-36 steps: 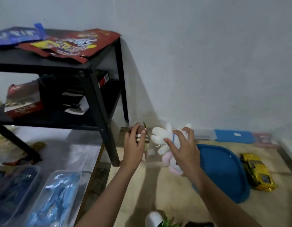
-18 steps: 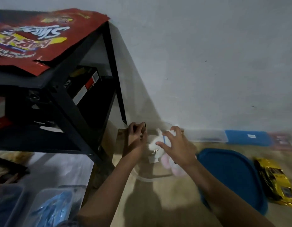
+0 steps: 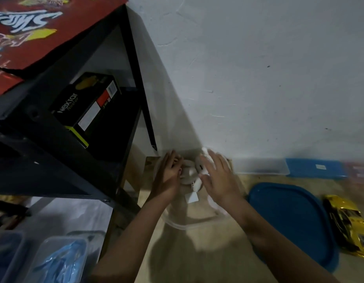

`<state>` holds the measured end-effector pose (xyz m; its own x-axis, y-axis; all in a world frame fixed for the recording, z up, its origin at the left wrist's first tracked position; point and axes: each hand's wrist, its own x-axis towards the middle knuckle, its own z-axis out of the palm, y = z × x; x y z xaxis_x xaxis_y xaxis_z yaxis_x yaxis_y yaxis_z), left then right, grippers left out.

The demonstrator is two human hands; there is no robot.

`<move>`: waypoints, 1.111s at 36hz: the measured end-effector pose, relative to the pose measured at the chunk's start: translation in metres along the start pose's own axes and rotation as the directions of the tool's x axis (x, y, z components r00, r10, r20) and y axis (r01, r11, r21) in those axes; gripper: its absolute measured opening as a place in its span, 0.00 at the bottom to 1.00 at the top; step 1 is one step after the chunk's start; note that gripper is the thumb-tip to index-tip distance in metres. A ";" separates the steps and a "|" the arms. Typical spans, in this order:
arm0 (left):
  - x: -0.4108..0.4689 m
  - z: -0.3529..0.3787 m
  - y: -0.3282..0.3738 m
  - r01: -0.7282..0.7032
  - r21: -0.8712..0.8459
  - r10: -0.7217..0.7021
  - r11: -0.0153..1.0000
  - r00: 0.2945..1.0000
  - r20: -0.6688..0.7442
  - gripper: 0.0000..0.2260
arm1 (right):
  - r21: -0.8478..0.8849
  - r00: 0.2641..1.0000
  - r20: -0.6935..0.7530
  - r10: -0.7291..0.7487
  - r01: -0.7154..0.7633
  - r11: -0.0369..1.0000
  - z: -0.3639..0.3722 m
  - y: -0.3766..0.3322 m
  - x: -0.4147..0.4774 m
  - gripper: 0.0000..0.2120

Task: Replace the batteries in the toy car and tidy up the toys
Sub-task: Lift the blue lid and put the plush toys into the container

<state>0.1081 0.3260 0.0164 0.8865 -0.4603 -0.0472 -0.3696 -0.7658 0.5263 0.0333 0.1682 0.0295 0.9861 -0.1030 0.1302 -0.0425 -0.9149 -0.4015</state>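
A clear plastic container (image 3: pixel 177 225) stands on the floor against the wall. Both hands reach into it. My left hand (image 3: pixel 168 174) curls its fingers against the left side of a white plush toy (image 3: pixel 188 172); what else it holds is hidden. My right hand (image 3: pixel 217 178) lies over the plush's right side with fingers spread, blurred by motion. A white tag (image 3: pixel 191 197) hangs below the plush. The yellow toy car (image 3: pixel 349 225) lies on the floor at the far right, apart from both hands. A blue lid (image 3: pixel 289 217) lies between the container and the car.
A black metal shelf (image 3: pixel 134 78) stands close on the left, with a red snack bag (image 3: pixel 34 31) on top and a black box (image 3: pixel 89 107) inside. Clear bins with blue contents (image 3: pixel 60 260) sit below left. Flat clear and blue boxes (image 3: pixel 315 168) line the wall.
Both hands have dropped with the plush toys from above the floor down into the clear container. The view has moved closer and lower toward the shelf.
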 end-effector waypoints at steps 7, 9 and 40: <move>-0.005 0.014 -0.015 -0.009 0.027 0.014 1.000 0.985 -0.173 0.07 | -0.026 0.983 -0.066 0.169 -0.171 0.985 -0.003 -0.025 -0.049 0.28; -0.004 0.016 -0.015 -0.026 0.065 0.034 0.998 0.990 -0.135 0.07 | -0.028 0.977 -0.002 0.213 -0.213 0.977 0.003 -0.024 -0.050 0.31; -0.022 0.012 -0.018 0.210 -0.117 -0.227 0.971 0.960 -0.162 0.37 | 0.015 0.935 -0.073 0.346 -0.346 0.938 0.018 0.006 -0.037 0.32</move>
<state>0.0914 0.3442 -0.0021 0.9803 -0.1957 -0.0275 -0.1404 -0.7876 0.6000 -0.0002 0.1733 0.0056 0.8958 -0.4417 0.0489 -0.3790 -0.8168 -0.4350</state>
